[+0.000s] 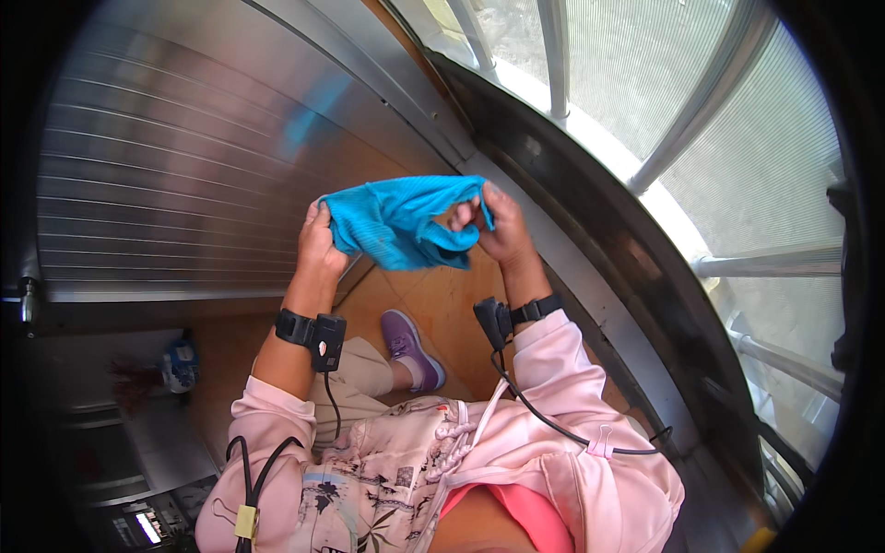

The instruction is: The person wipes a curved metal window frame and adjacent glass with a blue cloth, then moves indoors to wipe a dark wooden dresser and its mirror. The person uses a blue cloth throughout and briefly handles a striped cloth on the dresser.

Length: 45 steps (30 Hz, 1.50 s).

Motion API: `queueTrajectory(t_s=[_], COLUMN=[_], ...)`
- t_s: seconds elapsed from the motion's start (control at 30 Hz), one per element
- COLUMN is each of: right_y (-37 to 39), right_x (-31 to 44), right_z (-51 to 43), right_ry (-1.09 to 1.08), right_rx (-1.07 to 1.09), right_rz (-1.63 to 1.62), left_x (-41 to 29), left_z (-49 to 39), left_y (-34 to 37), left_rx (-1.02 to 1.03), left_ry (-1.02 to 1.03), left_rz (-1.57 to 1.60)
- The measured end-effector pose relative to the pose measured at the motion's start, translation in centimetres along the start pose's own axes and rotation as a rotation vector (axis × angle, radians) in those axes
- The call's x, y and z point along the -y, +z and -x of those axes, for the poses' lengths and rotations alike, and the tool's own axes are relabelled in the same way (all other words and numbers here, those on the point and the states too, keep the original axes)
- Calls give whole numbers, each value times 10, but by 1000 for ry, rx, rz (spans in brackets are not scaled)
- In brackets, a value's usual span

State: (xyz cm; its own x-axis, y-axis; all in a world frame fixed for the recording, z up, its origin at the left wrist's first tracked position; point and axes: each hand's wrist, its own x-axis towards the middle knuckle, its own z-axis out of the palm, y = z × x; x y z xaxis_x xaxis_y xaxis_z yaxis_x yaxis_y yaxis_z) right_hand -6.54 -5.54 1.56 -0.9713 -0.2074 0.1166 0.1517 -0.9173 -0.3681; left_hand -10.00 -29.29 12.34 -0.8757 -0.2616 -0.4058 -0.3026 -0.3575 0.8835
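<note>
A blue ribbed cloth (390, 221) is stretched between my two hands, with creases across its middle. My left hand (321, 238) grips its left end, the thumb on the near face and the fingers mostly hidden behind the cloth. At the other end, my right hand (501, 221) pinches the upper corner, while its curled fingers show through an opening between folds. The lower right part of the cloth hangs loosely and is slightly blurred. Both wrists carry black straps with small devices and cables.
A ribbed metal panel (173, 186) stands at the left, a blurred blue reflection on it. Along the right runs a dark window frame (588, 200) with metal bars (698, 104). Below lie a tiled floor (442, 297) and a purple shoe (408, 345). A blue and white container (181, 365) is at lower left.
</note>
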Motion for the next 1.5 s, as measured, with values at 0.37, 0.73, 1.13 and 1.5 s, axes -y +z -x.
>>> queueTrajectory(t_s=[0.37,0.73,1.13,1.5], right_y=[0,22,-10,10], right_x=[-7,-27,-52,-24], right_z=[-12,0,-19,-8], right_ry=[-168,194,109,270], right_rx=[-449,167,-48,-22], right_rz=[348,996,65,312], left_x=[-23,-21,-56,-56], left_z=[4,7,21,37], left_y=[16,20,-10,-2], left_rx=[214,235,308,507], left_ry=[-291,-350,-22,-79], left_rz=[43,79,-463,-1242])
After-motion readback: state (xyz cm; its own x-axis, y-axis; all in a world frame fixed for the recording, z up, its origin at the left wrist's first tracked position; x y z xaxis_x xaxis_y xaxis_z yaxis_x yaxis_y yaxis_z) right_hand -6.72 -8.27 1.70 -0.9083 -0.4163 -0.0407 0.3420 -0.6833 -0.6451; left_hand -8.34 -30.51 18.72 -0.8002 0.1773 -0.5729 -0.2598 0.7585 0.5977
